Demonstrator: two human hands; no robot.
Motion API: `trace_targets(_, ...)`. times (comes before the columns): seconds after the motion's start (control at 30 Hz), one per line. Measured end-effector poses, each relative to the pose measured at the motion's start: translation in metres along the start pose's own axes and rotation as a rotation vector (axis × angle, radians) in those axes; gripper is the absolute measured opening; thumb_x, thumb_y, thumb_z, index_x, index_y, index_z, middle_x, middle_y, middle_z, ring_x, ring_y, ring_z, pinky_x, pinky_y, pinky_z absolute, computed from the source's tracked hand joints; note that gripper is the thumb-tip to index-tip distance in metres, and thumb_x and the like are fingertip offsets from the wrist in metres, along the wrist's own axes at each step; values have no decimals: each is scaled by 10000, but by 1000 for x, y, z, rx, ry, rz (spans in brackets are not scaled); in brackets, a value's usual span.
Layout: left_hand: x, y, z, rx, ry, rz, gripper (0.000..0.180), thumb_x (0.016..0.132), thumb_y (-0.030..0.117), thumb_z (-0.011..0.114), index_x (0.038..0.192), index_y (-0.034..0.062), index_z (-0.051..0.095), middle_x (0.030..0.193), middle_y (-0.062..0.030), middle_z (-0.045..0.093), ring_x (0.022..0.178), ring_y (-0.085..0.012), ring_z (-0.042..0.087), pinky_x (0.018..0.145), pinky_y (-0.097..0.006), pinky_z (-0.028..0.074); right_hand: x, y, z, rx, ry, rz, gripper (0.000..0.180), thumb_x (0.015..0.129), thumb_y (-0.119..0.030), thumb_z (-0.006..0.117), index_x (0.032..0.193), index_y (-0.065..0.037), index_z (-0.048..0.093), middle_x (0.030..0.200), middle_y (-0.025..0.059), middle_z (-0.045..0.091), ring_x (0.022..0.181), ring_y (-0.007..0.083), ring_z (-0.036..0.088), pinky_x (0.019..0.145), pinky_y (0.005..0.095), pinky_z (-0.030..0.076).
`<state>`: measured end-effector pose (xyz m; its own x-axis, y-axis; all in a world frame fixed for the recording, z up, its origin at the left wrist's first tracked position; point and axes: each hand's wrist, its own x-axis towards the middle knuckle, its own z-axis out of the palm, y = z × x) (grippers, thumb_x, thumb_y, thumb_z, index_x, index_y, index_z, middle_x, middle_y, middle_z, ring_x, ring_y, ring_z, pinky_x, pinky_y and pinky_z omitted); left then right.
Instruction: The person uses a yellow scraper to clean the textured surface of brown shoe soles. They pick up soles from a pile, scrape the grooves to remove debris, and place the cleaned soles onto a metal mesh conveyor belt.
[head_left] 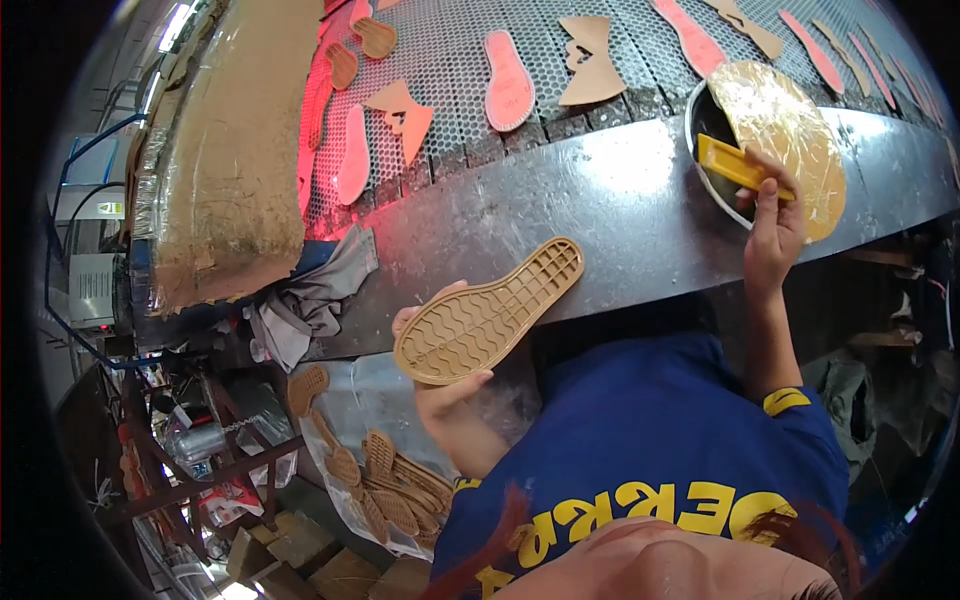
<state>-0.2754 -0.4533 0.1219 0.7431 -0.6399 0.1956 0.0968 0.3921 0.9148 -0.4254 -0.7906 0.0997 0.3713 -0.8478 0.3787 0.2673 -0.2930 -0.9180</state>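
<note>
My left hand [447,396] grips a tan shoe sole [478,322] around its wide end, thumb on the near edge and fingertips on the far edge. The sole is tilted over the front edge of the metal table, its wavy and gridded tread facing up. My right hand [776,236] is closed around a flat yellow handle [728,163], which looks like a brush; any bristles are hidden. That hand is over a round pot [692,125], partly covered by a yellowish, glue-streaked sheet [790,135]. The pot's contents are mostly hidden.
Beyond the metal ledge [620,170] runs a mesh conveyor [460,60] carrying red insoles [508,80] and tan cut-out pieces [590,62]. A cardboard-covered box [230,150] stands left, beside a grey cloth [315,295]. More soles [395,490] lie in a plastic-lined container lower left.
</note>
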Motion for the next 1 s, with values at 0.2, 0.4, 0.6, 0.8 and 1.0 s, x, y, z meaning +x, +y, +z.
trace_targets(0.2,20,-18,28,-111,29,-19,944,572,-21,805,1337,128,271,1351,-251,379,1269,-344,408,1030,-480,391,-31,-16,37,203,-309,-105,210,986,-149,455,1081,19,534,1151,175,561,1047,244,559,921,342,443)
trace_targets(0.4,23,-50,38,47,93,187,957,609,101,864,1337,116,242,1360,-213,358,1262,-324,413,1047,-450,386,-57,-35,48,108,-514,-187,196,955,-141,509,1026,32,571,1099,208,607,1012,283,600,875,345,468)
trace_targets(0.6,22,-56,56,341,112,366,977,628,209,875,1351,131,223,1375,-206,308,1292,-325,359,1057,-468,373,-57,-38,54,19,-538,-274,205,947,-151,530,1006,32,599,1102,209,618,992,306,622,858,353,489)
trace_targets(0.8,20,-59,67,425,71,423,1003,625,223,881,1342,162,183,1367,-201,281,1281,-312,352,1058,-450,365,-63,-40,59,-76,-581,-393,223,931,-163,566,1024,38,597,1112,224,610,988,316,627,840,354,509)
trace_targets(1.0,24,-60,73,624,102,464,1024,630,255,880,1334,166,142,1359,-196,304,1260,-292,379,1061,-423,344,-74,-43,66,-40,-643,-543,293,921,-217,585,1021,57,604,1097,238,605,912,327,655,751,349,555)
